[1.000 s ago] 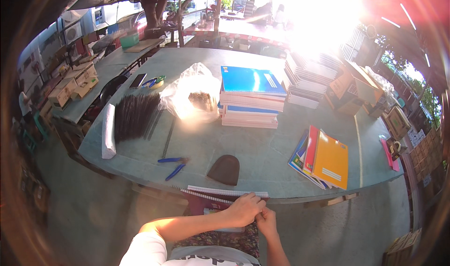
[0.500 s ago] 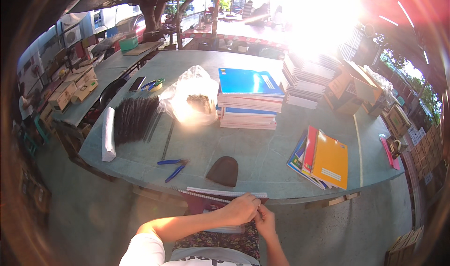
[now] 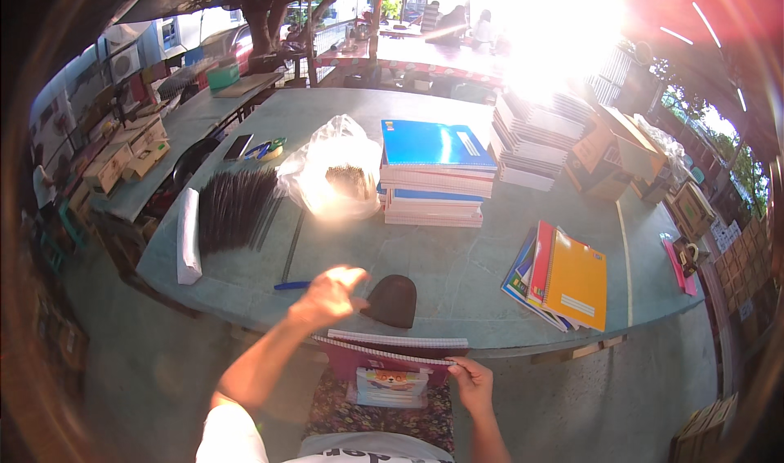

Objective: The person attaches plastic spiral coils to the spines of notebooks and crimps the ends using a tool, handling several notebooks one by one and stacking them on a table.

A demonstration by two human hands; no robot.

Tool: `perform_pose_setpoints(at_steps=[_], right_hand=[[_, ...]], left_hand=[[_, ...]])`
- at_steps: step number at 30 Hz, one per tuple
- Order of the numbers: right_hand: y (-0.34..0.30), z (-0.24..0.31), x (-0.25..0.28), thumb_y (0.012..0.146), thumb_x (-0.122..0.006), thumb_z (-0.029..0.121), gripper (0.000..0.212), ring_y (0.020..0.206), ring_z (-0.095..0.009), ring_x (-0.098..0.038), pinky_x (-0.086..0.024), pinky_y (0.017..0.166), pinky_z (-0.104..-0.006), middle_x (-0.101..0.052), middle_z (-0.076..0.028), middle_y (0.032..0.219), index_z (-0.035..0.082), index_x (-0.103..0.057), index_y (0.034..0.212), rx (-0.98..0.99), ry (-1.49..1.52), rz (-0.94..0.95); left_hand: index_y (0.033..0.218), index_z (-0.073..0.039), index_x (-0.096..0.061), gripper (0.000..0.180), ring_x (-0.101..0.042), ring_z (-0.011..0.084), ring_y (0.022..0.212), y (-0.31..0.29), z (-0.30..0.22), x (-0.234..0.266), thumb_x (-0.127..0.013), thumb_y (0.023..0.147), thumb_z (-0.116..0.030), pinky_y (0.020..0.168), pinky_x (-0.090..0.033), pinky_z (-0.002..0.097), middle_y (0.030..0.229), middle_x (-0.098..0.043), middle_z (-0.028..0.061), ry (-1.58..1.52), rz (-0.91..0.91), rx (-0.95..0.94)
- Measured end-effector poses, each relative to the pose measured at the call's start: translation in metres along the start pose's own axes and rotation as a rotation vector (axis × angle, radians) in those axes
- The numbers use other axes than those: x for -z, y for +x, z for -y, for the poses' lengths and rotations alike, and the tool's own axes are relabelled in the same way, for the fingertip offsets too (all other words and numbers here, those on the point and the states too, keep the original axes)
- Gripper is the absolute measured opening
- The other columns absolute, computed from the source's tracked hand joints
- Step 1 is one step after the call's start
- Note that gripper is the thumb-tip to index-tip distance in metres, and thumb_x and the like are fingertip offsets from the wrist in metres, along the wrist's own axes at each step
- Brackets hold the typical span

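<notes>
A maroon spiral notebook point(image 3: 343, 358) with an animal picture on its cover rests against the table's front edge, above my lap. A white coil runs along its upper edge. My right hand point(image 3: 474, 384) pinches the right end of that edge. Over the table, my left hand point(image 3: 329, 296) is stretched out with thumb and fingers apart. It covers most of the pliers, leaving one blue handle point(image 3: 291, 286) showing. Just right of it lies a dark, round-topped flat block point(image 3: 391, 302).
Dark binding coils point(image 3: 233, 210) lie left beside a white paper strip point(image 3: 189, 238). Behind stand a plastic bag point(image 3: 327, 149), a blue-topped notebook stack point(image 3: 433, 142), white stacks point(image 3: 531, 149) and a cardboard box point(image 3: 604, 157). Coloured notebooks point(image 3: 576, 279) lie right.
My left hand has left the notebook's right end and moved up and left over the pliers. My right hand stays at the coil's end, and more of the notebook's cover shows.
</notes>
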State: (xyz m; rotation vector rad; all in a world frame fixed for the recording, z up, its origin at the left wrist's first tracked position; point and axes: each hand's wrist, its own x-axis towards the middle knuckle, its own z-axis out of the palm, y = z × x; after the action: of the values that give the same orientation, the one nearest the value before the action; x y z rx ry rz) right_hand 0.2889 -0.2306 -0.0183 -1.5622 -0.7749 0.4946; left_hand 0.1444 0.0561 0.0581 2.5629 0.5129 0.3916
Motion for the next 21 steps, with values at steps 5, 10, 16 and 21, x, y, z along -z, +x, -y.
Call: perform_pose_setpoints(at_steps=[5, 10, 16, 21], right_hand=[[0.014, -0.011, 0.012, 0.083, -0.068, 0.011, 0.022, 0.08, -0.009, -0.058, -0.046, 0.072, -0.0224, -0.066, -0.002, 0.088, 0.0, -0.066, 0.103, -0.217, 0.142, 0.04], [0.036, 0.046, 0.001, 0.083, -0.067, 0.016, 0.028, 0.086, -0.019, -0.065, -0.049, 0.075, -0.0308, -0.068, -0.01, 0.096, 0.002, -0.063, 0.107, -0.028, -0.217, 0.455], [0.044, 0.068, -0.128, 0.082, -0.064, 0.025, 0.027, 0.077, -0.034, -0.063, -0.05, 0.069, -0.0434, -0.065, -0.018, 0.087, 0.003, -0.065, 0.097, 0.357, -0.693, 0.609], [0.06, 0.055, -0.176, 0.08, -0.065, 0.018, 0.019, 0.074, -0.032, -0.064, -0.05, 0.064, -0.0416, -0.066, -0.016, 0.081, 0.008, -0.066, 0.096, 0.365, -0.622, 0.633]], left_hand=[[0.127, -0.012, -0.051, 0.085, -0.046, 0.0361, 0.113, -0.052, 0.11, 0.011, -0.084, 0.051, -0.03, 0.096, -0.038, 0.045, 0.117, -0.051, 0.0175, 0.264, 0.289, 0.382], [0.121, -0.008, -0.051, 0.062, -0.043, 0.0376, 0.114, -0.074, 0.1, -0.001, -0.072, 0.064, -0.017, 0.092, -0.039, 0.0461, 0.114, -0.05, 0.0191, 0.275, 0.073, 0.279], [0.105, -0.003, -0.05, 0.033, -0.053, 0.0382, 0.097, -0.11, 0.079, -0.021, -0.057, 0.074, -0.01, 0.078, -0.044, 0.0471, 0.098, -0.056, 0.0228, 0.063, -0.291, 0.414], [0.1, -0.002, -0.05, 0.026, -0.058, 0.0267, 0.068, -0.145, 0.0, 0.009, -0.053, 0.078, -0.015, 0.065, -0.047, 0.0357, 0.079, -0.058, 0.0172, -0.358, -0.003, 0.487]])
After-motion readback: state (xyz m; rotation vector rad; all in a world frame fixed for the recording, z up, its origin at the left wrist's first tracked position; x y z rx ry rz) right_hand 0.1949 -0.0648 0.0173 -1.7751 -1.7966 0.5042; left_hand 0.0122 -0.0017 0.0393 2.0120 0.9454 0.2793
